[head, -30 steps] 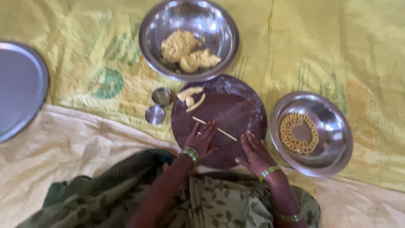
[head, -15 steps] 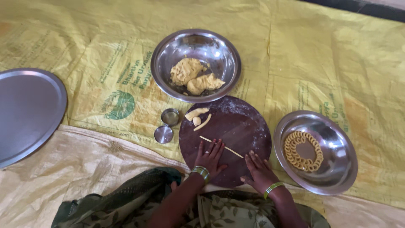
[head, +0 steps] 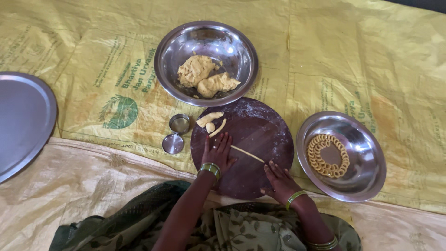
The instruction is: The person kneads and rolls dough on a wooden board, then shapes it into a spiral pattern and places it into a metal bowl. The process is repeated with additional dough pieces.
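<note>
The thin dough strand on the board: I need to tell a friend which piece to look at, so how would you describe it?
Find the round dark board in the middle of the yellow sheet. The dough strand lies near its centre, between the left hand and the right hand. Unlike the short stubby dough pieces at the board's upper left edge, it is long, straight and very thin.

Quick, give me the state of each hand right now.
Left hand: open, fingers flat on the round board, at one end of the thin dough strip.
Right hand: open, palm down on the board, at the strip's other end.
</note>
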